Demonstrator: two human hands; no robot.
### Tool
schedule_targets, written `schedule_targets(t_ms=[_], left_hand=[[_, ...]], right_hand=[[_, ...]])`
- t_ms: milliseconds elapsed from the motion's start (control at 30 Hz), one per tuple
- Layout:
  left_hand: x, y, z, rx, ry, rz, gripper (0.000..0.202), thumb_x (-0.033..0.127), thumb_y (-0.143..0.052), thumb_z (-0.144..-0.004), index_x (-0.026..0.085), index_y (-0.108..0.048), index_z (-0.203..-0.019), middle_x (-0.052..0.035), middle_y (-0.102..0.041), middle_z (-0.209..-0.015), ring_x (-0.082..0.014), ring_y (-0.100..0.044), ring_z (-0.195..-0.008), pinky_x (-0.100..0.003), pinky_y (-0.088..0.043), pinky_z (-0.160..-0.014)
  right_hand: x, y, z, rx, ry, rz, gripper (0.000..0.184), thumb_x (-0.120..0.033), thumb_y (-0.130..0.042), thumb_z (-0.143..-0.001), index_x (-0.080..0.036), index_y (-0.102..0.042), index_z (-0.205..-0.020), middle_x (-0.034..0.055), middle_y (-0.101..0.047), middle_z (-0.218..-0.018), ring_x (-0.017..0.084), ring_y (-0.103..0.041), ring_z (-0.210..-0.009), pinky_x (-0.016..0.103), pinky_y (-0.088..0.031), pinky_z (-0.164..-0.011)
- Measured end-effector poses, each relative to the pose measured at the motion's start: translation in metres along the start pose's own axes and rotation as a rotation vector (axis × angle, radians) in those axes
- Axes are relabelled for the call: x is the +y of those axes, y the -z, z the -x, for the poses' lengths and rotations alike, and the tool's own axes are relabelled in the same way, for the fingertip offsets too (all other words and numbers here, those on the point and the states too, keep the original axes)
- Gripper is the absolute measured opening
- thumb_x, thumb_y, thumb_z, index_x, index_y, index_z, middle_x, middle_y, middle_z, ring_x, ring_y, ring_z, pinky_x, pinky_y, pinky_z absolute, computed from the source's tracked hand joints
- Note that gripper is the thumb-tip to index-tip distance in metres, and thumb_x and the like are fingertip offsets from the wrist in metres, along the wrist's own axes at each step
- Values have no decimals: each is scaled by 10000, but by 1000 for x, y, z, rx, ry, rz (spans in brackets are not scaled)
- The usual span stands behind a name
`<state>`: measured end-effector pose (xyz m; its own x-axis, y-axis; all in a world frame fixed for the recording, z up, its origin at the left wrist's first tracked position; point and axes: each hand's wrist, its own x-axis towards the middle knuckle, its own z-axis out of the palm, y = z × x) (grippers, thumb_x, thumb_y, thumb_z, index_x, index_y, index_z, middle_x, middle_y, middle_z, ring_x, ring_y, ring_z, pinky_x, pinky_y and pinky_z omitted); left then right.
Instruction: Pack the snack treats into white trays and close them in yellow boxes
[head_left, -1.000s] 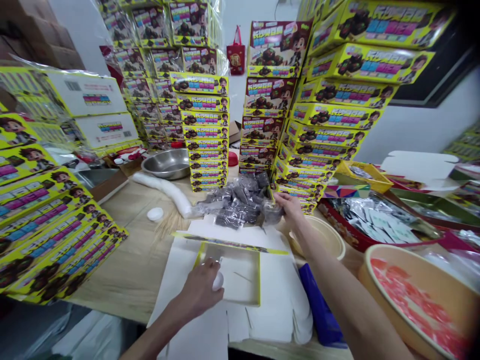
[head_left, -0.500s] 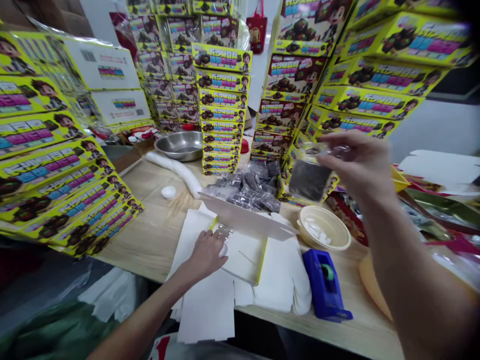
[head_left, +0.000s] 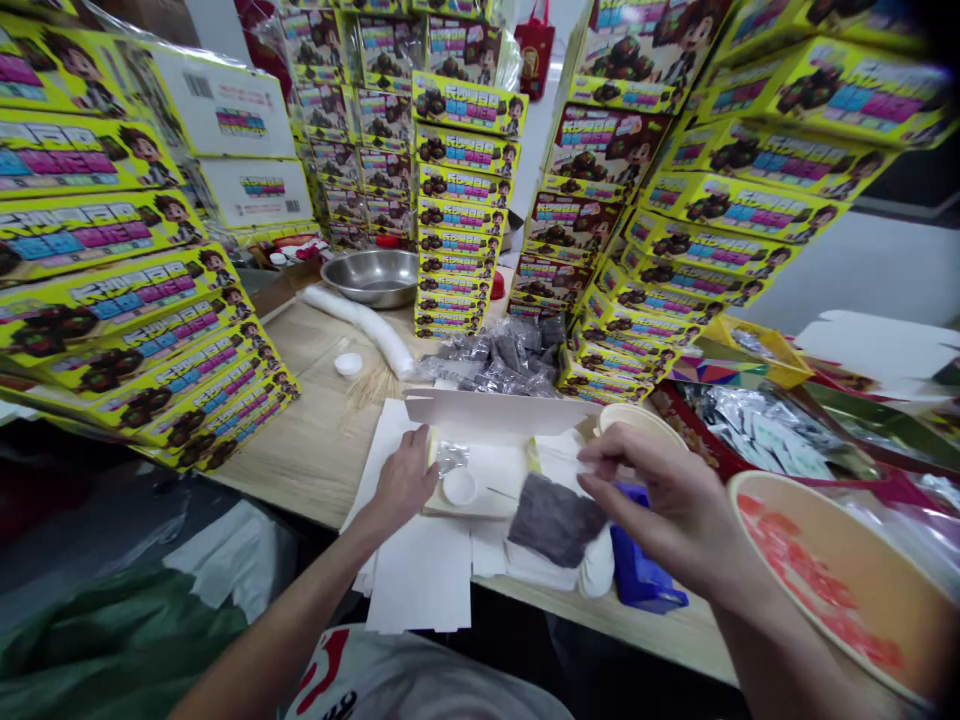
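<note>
My left hand (head_left: 405, 480) grips the yellow left wall of an open white-lined box (head_left: 480, 475). Inside the box lie a white round cap (head_left: 459, 487) and a small clear bag (head_left: 452, 458). The box's white lid (head_left: 502, 412) stands up along its far side. My right hand (head_left: 664, 505) pinches the top of a dark grey packet (head_left: 556, 520) in clear wrapping, which hangs just over the box's right corner. Flat white card blanks (head_left: 418, 570) lie under the box.
Grey foil packets (head_left: 502, 360) lie heaped behind the box, between tall stacks of yellow printed boxes (head_left: 461, 210). Further along the wooden table stand a steel bowl (head_left: 369, 278), a white padded roll (head_left: 360, 325), a cream bowl (head_left: 641, 422), a blue tape dispenser (head_left: 637, 565) and an orange basin (head_left: 825, 575).
My right hand has dropped from high up to just over the box with the packet. The white cap has left my left hand and now lies in the box.
</note>
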<state>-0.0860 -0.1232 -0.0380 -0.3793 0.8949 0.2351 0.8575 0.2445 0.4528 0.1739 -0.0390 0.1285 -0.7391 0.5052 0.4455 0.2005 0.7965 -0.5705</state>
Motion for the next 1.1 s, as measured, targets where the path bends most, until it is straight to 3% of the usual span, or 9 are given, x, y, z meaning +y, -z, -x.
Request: schedule_targets(t_ms=[67,200,300,400,500,600,700,900,1100], left_hand=[[17,3,12,72,-148,-56,446,331,-527,-834,127,-476,-1227,-166,-516,-1191,-286,-529,-1042,-427,-448,-857],[37,1,28,-84,-522,-108,326,468,-562,-818,177,-627,-953,-95,-605,-1058,-310,-444,-1159,-519,-306,-1023],[36,-14,35,-87,-563,-156,210,359,-609,-804,153,-642,-830,-80,-646,-862,-304,-479,-1112,-523,-295,-1035],[32,-28,38,5,-580,-155,100,180,-556,-818,148,-650,-807,-76,-652,-822,-287,-505,-1054,-517,-333,-1009],[29,-34,37,73,-629,-155,182,142,-496,-836,130,-642,-729,-93,-630,-748,-294,-516,-990,-510,-394,-948],[27,-34,36,93,-665,-158,257,133,-458,-853,135,-612,-647,-86,-590,-670,-299,-517,-992,-519,-398,-946],[26,-31,32,100,-669,-133,247,135,-446,-864,149,-604,-674,-63,-579,-682,-287,-522,-1013,-522,-392,-961],[34,-29,25,47,-608,-130,184,137,-476,-844,169,-600,-712,-52,-592,-740,-305,-482,-1124,-561,-334,-1007],[39,-23,32,-75,-518,-241,139,234,-522,-843,163,-623,-781,-62,-611,-771,-311,-468,-1166,-588,-220,-1074]], right_hand=[[12,-19,-8,37,76,121,70,-142,-500,-841,-180,-550,-869,12,-522,-738,132,-510,-672,249,-405,-633],[44,-74,-22,3,42,433,186,-59,-400,-805,-155,-539,-883,61,-559,-802,158,-538,-699,249,-397,-617],[59,-130,-29,-160,-148,606,267,-40,-404,-782,-145,-536,-988,109,-596,-927,182,-577,-719,260,-408,-592],[69,-180,-38,-293,-293,479,267,-129,-466,-816,-133,-523,-1076,133,-615,-1003,216,-606,-826,284,-440,-653],[78,-197,-45,-351,-366,310,240,-333,-508,-858,-139,-603,-961,101,-668,-900,209,-620,-853,268,-442,-685],[85,-170,-38,-378,-309,55,335,-437,-462,-889,-159,-646,-860,43,-678,-772,155,-625,-723,229,-426,-637],[101,-109,-17,-314,-272,-106,276,-352,-462,-901,-149,-649,-884,11,-667,-726,108,-603,-630,189,-409,-592],[194,13,13,-153,-678,697,236,-216,-459,-864,-126,-671,-918,105,-682,-880,188,-626,-844,238,-435,-703],[266,17,7,-379,-673,785,135,-147,-575,-758,-97,-691,-806,174,-681,-849,255,-641,-857,309,-448,-755]])
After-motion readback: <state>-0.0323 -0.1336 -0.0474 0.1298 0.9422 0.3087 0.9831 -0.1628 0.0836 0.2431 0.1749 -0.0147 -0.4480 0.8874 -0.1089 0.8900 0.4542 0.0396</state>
